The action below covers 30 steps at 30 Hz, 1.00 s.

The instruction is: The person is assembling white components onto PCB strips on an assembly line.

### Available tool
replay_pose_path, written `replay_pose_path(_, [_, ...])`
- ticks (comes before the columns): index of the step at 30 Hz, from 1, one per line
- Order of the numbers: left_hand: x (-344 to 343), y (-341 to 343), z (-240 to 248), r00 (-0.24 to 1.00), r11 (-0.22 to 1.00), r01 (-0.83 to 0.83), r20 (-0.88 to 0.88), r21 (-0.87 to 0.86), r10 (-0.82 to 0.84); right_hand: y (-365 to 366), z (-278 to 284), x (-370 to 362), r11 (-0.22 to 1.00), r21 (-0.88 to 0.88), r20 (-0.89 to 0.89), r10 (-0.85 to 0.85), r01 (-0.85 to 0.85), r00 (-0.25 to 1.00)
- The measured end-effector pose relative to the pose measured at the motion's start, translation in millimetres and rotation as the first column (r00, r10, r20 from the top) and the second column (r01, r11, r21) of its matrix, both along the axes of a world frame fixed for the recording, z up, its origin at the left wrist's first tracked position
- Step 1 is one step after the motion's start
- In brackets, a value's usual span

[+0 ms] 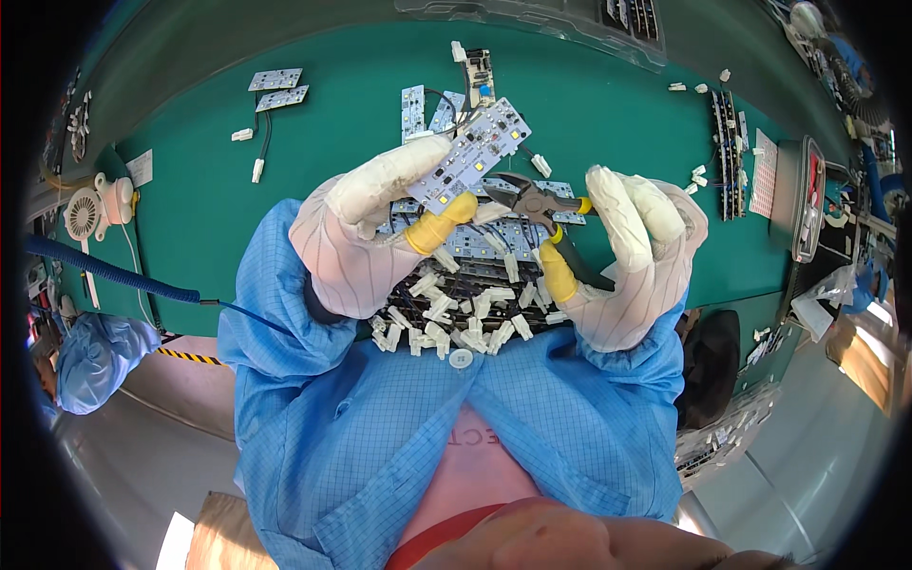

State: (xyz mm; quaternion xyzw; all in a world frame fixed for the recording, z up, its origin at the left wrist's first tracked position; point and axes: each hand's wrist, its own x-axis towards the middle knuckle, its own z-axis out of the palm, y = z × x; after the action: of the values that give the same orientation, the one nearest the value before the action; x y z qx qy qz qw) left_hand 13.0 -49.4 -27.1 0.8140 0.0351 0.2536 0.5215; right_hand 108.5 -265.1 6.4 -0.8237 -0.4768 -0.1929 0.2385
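My left hand [356, 233], in a pale striped glove with covered fingertips, pinches a white LED circuit board [484, 147] between thumb and fingers. The board is tilted, its far corner up to the right. Diagonal cutters [541, 201] with dark and yellow handles sit in my right hand [632, 247], also gloved. Their jaws point left, close beside the board's lower right edge; whether they touch it I cannot tell. Beneath both hands lies a pile of more LED boards [494, 242]. White plug connectors [456, 318] on dark wires crowd the near table edge, against my blue smock.
Two small boards [278, 88] with wired plugs lie far left on the green mat [351, 76]. A board with electronic parts [480, 76] lies beyond my hands. Stacked board strips [727, 157] and a clear-lidded box [807, 199] are at right. A white fan [85, 211] and blue cord [123, 273] are at left.
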Motion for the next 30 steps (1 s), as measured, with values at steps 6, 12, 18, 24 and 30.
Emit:
replay_pose_path(6, [0.8,-5.6,1.6,0.999,0.994,-0.041,0.001,-0.106,0.041,1.8,1.1,3.3,1.0,-0.003,0.031,0.01,-0.01,0.999])
replay_pose_path(12, [-1.0,-6.0,0.9,0.996,0.997,-0.078,-0.042,-0.028,0.077,3.8,-1.9,4.0,1.0,0.023,0.04,0.018,-0.019,0.999])
replay_pose_path(18, [-1.7,-3.7,2.7,0.998,0.995,-0.008,-0.055,-0.1,0.003,4.6,-3.8,2.1,0.999,-0.039,0.051,0.002,0.0,0.999])
replay_pose_path(24, [-1.9,-0.5,-3.6,1.0,1.0,-0.018,-0.01,0.017,0.018,5.8,-2.8,2.2,1.0,-0.014,0.024,-0.007,0.007,1.0])
replay_pose_path(30, [0.1,0.3,-1.3,1.0,0.99,-0.011,0.008,0.143,0.01,4.3,-3.1,1.4,0.999,-0.037,0.037,-0.011,0.012,0.999])
